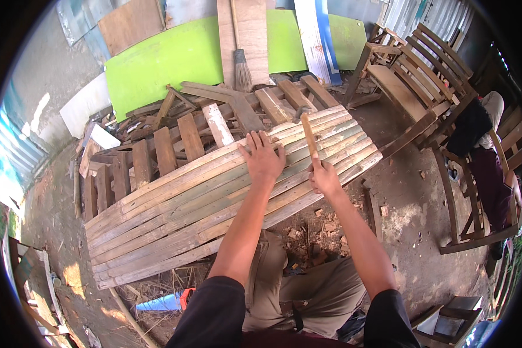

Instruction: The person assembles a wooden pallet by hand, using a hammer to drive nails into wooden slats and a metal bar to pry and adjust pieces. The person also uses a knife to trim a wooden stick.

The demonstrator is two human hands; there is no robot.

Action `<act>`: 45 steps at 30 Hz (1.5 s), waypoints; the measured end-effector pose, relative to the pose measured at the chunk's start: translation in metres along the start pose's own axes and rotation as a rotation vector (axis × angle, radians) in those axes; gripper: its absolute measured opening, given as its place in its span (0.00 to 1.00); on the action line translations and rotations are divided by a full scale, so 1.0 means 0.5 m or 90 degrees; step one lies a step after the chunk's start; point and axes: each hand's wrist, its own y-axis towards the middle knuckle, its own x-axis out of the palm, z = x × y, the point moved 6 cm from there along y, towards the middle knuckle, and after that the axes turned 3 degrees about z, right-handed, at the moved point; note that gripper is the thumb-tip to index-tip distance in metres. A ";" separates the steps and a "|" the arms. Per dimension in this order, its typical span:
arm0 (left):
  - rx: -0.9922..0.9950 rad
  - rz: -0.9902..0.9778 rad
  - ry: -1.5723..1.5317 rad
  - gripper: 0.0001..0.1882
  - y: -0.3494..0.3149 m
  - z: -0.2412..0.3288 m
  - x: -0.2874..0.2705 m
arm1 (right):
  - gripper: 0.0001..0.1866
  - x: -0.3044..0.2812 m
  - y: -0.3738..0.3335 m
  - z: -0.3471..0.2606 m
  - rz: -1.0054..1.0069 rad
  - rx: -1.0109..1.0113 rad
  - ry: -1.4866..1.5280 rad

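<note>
A panel of long, split bamboo slats lies slantwise in front of me, on a frame of dark wooden boards. My left hand rests on the slats near their far edge, fingers stretched out. Closed round the lower part of a wooden handle, my right hand holds a hammer just right of it. The hammer's head is at the far edge of the slats, beside the board ends; whether it touches them I cannot tell. Anything small under my left fingertips is hidden.
A handsaw with an orange handle lies on the ground at lower left. Wooden chair frames stand at right, with a seated person beside them. Broken brick pieces lie beyond my knees. A broom leans at the back.
</note>
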 end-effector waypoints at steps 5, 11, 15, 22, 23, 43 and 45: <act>-0.012 -0.008 0.023 0.41 0.002 -0.014 -0.008 | 0.26 -0.032 -0.064 -0.190 0.032 -0.213 0.261; -0.016 -0.014 0.032 0.41 0.002 -0.025 -0.006 | 0.29 -0.056 -0.074 -0.332 0.100 -0.604 0.401; -0.004 -0.019 0.029 0.41 -0.002 0.011 -0.013 | 0.31 -0.005 0.004 -0.055 -0.008 -0.240 0.056; -0.035 -0.054 0.027 0.42 -0.003 -0.025 -0.005 | 0.31 -0.026 -0.128 -0.346 -0.025 -0.309 0.165; -0.036 -0.055 0.029 0.42 0.001 -0.025 -0.010 | 0.31 -0.039 -0.137 -0.398 -0.029 -0.423 0.192; -0.022 -0.015 0.024 0.41 0.003 -0.026 -0.007 | 0.29 -0.086 -0.070 -0.412 0.079 -0.423 0.249; -0.025 -0.020 0.021 0.41 0.004 -0.029 -0.014 | 0.29 -0.070 -0.069 -0.413 0.068 -0.511 0.280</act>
